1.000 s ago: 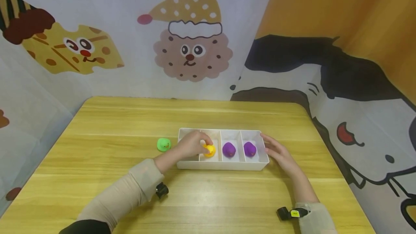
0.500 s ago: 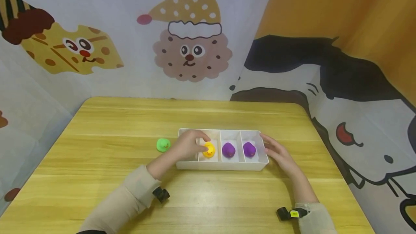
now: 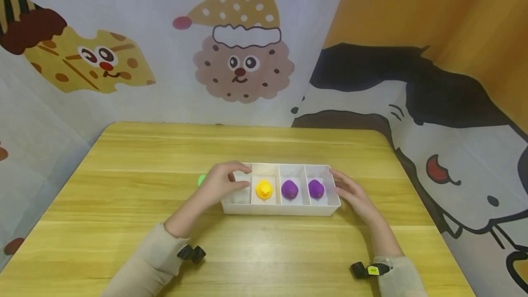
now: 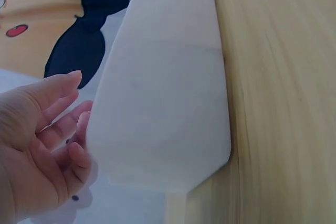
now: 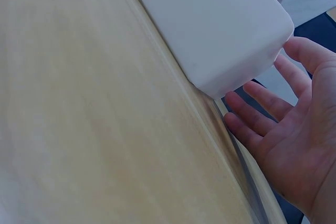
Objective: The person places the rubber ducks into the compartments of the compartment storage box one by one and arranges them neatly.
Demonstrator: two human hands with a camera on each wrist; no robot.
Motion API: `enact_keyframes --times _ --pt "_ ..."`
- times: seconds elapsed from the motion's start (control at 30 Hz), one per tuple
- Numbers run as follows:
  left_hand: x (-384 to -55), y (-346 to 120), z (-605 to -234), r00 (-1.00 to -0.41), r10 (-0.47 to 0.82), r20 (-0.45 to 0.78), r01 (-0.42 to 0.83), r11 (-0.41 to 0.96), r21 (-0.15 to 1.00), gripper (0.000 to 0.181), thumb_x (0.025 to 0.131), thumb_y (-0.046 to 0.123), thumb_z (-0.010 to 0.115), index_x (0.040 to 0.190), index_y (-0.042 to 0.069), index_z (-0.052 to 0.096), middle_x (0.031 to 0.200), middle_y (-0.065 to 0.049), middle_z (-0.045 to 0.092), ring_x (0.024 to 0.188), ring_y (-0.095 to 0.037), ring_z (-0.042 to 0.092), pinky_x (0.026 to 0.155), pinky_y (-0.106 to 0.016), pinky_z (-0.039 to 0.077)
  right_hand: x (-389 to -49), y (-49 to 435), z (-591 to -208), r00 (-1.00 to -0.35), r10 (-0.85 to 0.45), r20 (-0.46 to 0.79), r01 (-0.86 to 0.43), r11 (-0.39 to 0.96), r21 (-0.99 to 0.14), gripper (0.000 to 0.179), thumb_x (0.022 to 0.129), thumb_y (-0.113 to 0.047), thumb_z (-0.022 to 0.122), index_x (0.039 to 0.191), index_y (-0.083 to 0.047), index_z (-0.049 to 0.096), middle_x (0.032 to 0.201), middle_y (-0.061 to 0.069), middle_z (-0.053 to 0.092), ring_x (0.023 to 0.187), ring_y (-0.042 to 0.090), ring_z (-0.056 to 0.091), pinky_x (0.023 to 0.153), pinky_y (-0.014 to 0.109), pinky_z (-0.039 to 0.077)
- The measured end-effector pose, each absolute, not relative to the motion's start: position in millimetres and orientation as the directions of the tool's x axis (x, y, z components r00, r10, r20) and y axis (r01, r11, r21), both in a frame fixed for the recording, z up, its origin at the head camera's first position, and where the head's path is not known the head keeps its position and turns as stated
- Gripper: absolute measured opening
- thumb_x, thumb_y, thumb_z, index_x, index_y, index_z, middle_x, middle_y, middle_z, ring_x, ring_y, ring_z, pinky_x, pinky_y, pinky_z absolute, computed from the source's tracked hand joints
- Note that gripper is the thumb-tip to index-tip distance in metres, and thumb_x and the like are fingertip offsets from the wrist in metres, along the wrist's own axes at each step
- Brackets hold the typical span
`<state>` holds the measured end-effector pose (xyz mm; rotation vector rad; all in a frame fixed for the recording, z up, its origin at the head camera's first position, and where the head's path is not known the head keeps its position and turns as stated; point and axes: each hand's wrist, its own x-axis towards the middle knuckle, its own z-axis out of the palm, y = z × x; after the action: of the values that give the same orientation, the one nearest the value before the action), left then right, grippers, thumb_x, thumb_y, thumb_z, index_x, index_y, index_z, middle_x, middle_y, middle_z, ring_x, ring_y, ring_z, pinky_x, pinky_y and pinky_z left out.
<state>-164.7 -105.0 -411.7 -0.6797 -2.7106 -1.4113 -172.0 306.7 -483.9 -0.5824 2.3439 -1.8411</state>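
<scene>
A white divided box [image 3: 280,210] sits on the wooden table. In its second compartment from the left rests a yellow rubber duck [image 3: 264,189]. One purple rubber duck [image 3: 290,189] lies in the third compartment, and another purple duck [image 3: 316,189] in the rightmost one. My left hand [image 3: 220,181] hovers over the box's left end, thumb and fingers apart with nothing between them. Behind it a green rubber duck [image 3: 201,179] shows only a sliver. With loosely spread fingers, my right hand [image 3: 354,194] touches the box's right end wall [image 5: 247,72].
The wooden table [image 3: 264,255] reaches back to a cloth backdrop [image 3: 243,118] printed with cartoon figures. A small black camera [image 3: 192,254] is worn on the left wrist, and another black camera [image 3: 360,270] on the right.
My left hand has let go of the yellow duck and drawn back to the left, now covering most of the green duck. The right hand stays at the box's end.
</scene>
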Motion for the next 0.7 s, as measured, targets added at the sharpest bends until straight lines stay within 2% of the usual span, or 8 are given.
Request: enact_keyframes --times 0.23,0.43,0.7 --pt "-159.5 -123.9 -413.2 -0.928 0.294 0.229 0.351 0.484 0.802 0.027 0.082 0.013 0.077 0.108 0.009 0.071 0.112 0.001 0.066 0.058 -0.015 0.049 0.047 -0.026 0.041 -172.1 306.2 -483.5 -0.923 -0.355 0.151 -0.232 0.198 -0.952 0.049 0.098 -0.003 0.050 0.145 0.000 0.035 0.144 0.030 0.034 0.118 0.009 0.050 0.094 0.021 0.041" --pt "-156.0 -142.8 -413.5 -0.953 0.212 0.217 0.295 0.474 0.830 0.028 0.082 0.013 0.077 0.109 0.011 0.071 0.111 0.001 0.066 0.065 -0.019 0.053 0.045 -0.026 0.041 -172.6 306.0 -483.7 -0.924 -0.352 0.151 -0.234 0.205 -0.950 0.049 0.098 -0.004 0.050 0.145 0.001 0.035 0.143 0.030 0.035 0.117 0.009 0.051 0.094 0.021 0.041" --pt "-150.7 -164.8 -412.9 -0.972 0.149 0.180 0.227 0.427 0.875 0.033 0.083 0.020 0.077 0.113 0.011 0.069 0.107 -0.006 0.067 0.067 -0.023 0.054 0.042 -0.025 0.041 -172.6 306.7 -485.1 -0.918 -0.361 0.163 -0.245 0.196 -0.950 0.049 0.098 -0.003 0.050 0.144 0.002 0.035 0.142 0.032 0.035 0.116 0.008 0.051 0.093 0.021 0.042"
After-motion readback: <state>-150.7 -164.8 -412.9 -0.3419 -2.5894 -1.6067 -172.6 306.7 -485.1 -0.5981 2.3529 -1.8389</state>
